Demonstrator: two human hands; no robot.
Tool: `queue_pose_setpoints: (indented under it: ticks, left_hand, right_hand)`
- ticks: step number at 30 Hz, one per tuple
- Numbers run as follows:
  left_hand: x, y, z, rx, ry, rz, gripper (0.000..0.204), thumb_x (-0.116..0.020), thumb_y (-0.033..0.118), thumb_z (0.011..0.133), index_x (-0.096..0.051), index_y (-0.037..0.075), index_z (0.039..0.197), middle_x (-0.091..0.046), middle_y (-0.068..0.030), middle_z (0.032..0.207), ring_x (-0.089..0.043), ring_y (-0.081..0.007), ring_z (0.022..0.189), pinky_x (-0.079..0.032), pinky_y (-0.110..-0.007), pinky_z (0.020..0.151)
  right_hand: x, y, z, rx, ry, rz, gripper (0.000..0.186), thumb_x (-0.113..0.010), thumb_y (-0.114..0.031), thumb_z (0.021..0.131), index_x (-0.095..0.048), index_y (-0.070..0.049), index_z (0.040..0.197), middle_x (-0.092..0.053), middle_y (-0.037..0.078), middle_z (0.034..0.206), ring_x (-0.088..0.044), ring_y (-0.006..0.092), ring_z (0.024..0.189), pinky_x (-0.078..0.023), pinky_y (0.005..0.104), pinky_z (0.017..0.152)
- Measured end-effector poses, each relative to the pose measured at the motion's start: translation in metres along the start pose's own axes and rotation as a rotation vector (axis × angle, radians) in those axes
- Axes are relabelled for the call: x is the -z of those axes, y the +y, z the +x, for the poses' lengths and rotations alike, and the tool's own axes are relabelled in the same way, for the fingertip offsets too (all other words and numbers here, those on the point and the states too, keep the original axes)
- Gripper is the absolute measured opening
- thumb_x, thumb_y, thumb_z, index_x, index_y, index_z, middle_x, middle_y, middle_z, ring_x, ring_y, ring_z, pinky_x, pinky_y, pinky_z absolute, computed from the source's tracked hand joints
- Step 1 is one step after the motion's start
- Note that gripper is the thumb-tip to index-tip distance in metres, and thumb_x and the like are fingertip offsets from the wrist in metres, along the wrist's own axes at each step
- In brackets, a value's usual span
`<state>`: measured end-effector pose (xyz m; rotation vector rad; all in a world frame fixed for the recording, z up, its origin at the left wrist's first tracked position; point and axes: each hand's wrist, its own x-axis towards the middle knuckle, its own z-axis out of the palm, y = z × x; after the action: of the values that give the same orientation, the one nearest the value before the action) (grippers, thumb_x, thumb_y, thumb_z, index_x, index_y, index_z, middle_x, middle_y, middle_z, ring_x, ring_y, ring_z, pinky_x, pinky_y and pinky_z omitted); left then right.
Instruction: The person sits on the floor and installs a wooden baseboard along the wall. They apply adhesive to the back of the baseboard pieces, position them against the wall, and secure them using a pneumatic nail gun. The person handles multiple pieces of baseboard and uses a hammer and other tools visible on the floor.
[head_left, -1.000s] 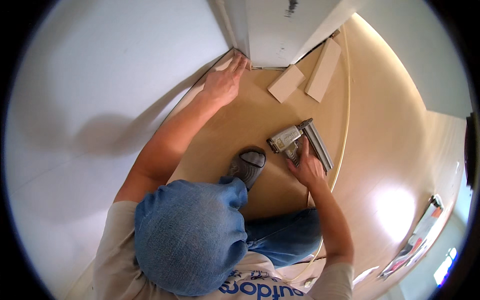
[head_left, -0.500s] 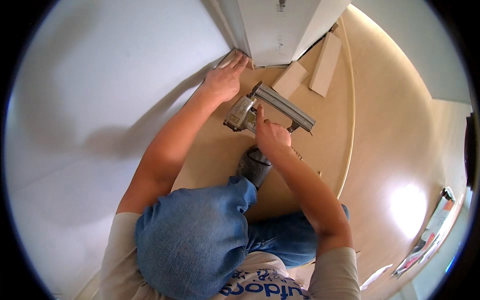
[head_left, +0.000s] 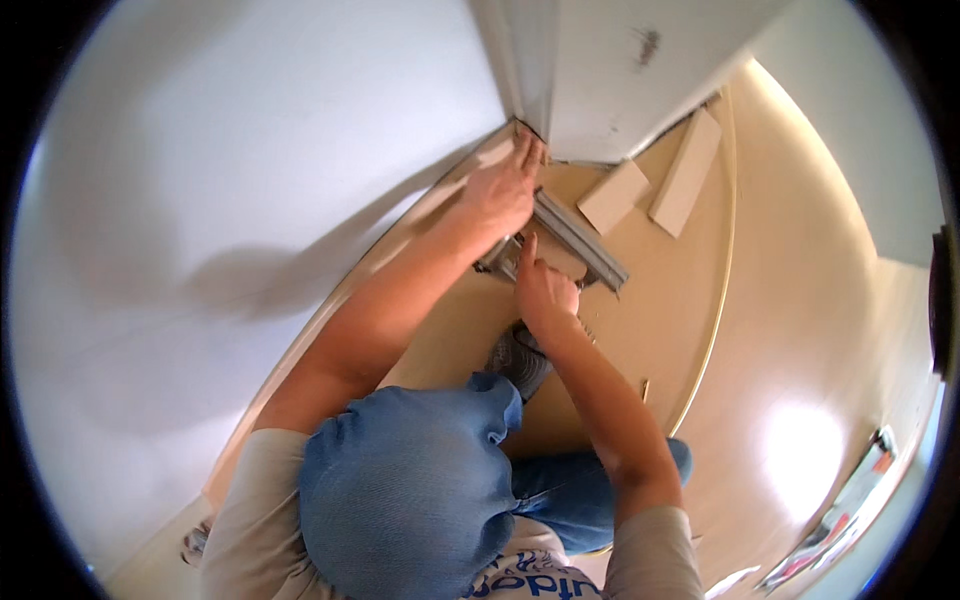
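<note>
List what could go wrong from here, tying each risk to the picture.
The left hand touches the wooden strip close to the nail gun in the right hand; a misfire might injure it.
The foot is also near the gun, so a slip could hurt it.
The pale hose passing the right knee might snag.

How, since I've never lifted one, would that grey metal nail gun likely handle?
The grey metal nail gun looks largely metallic, so probably heavy for its size. Likely stiff: its long bar looks straight. Perhaps prone to twist: that bar extends past the right grip.
</note>
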<state>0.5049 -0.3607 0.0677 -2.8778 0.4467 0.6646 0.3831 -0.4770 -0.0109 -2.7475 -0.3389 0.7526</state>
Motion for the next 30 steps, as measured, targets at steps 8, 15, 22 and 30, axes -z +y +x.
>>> queue_pose_setpoints:
  ticks: [8,15,22,30]
  left_hand:
    - [-0.023,0.002,0.0,0.024,0.089,-0.216,0.081,-0.052,-0.001,0.092,-0.012,-0.002,0.162,-0.012,-0.0274,0.167,-0.064,-0.0282,0.064,-0.058,-0.037,0.054]
    - [-0.042,-0.011,-0.004,0.004,0.222,-0.538,0.085,-0.056,-0.001,0.088,-0.017,0.006,0.163,-0.013,-0.0195,0.169,-0.071,-0.0334,0.072,-0.06,-0.042,0.058]
    - [-0.049,-0.024,0.001,-0.048,0.264,-0.463,0.083,-0.058,0.005,0.087,-0.023,0.009,0.163,-0.015,-0.0139,0.171,-0.073,-0.0306,0.077,-0.06,-0.042,0.06]
    - [-0.046,-0.025,0.001,-0.05,0.243,-0.345,0.079,-0.06,0.006,0.088,-0.03,0.013,0.16,-0.022,-0.0094,0.17,-0.074,-0.027,0.084,-0.061,-0.039,0.065]
  right_hand:
    - [0.055,0.045,0.046,-0.192,0.33,1.025,0.041,-0.063,-0.028,0.099,-0.067,0.003,0.126,-0.071,0.019,0.117,-0.068,0.027,0.108,-0.054,0.0379,0.093]
    - [0.052,0.018,0.125,-0.283,0.347,1.533,0.04,-0.066,-0.024,0.102,-0.063,0.01,0.121,-0.07,0.015,0.115,-0.069,0.0234,0.102,-0.059,0.0329,0.087]
    - [0.037,0.016,0.137,-0.318,0.507,1.498,0.039,-0.07,-0.027,0.098,-0.072,0.01,0.11,-0.075,0.013,0.095,-0.069,0.0182,0.083,-0.057,0.032,0.073]
    - [0.045,0.018,0.133,-0.311,0.494,1.431,0.036,-0.071,-0.027,0.098,-0.075,0.009,0.103,-0.073,0.01,0.083,-0.066,0.0152,0.074,-0.054,0.031,0.066]
